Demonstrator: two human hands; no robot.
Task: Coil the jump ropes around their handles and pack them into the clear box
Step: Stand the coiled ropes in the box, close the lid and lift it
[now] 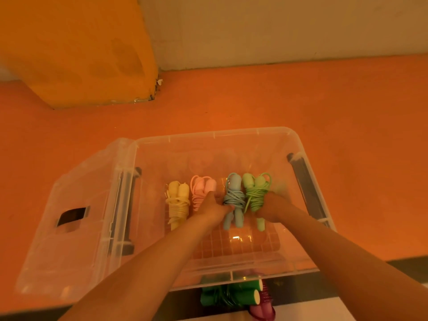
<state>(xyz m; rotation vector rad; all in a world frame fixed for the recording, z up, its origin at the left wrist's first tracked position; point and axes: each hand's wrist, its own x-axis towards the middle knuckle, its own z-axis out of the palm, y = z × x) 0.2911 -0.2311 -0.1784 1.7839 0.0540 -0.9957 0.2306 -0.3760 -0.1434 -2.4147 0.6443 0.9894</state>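
The clear box (231,133) stands open on the orange surface. Inside lie several coiled jump ropes side by side: yellow (177,201), pink (202,187), blue (234,193) and light green (256,191). My left hand (214,206) reaches into the box and grips the blue rope at its coil. My right hand (269,206) grips the light green rope from the right. Both bundles sit low in the box, next to each other.
The box's clear lid (69,218) lies to the left, against the box. A dark green coiled rope (231,295) and a purple one (264,309) lie below the box's near edge. A yellow block (76,47) stands at the back left against the wall.
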